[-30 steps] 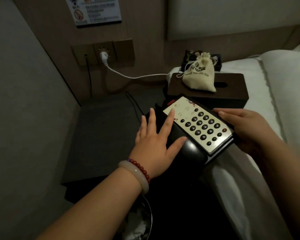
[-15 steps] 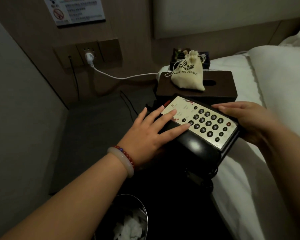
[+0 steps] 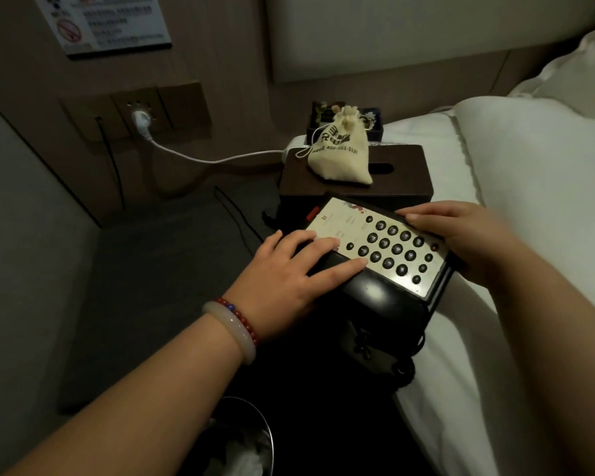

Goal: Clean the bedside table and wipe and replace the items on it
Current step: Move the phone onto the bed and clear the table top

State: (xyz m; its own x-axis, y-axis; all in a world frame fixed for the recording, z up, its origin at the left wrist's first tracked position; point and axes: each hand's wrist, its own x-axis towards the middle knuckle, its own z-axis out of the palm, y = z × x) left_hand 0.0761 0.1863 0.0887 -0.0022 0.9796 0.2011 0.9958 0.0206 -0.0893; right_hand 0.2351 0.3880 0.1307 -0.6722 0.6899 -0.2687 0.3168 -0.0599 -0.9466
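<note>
Wall notice [image 3: 110, 22]: top cut off, print blurred.
Bin [image 3: 270, 441]: cropped at bottom.
Small box [image 3: 373, 121]: mostly behind pouch [image 3: 340, 156].
Telephone [image 3: 385, 266], left side: under my left hand [image 3: 282, 273].
My right hand [image 3: 461, 235]: thumb unseen.

A telephone [image 3: 385, 269] sits at the edge of the bed [image 3: 461, 372], right of the bench [image 3: 152, 286]; behind it, a tissue box [image 3: 409, 159] carries a pouch [image 3: 340, 156]. A bin [image 3: 268, 438] stands nearest.

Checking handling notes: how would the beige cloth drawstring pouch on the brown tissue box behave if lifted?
The beige cloth drawstring pouch probably sags when lifted: it slumps wide-based on the brown tissue box, so rolling seems unlikely. Its loose white drawstring might snag.
</note>
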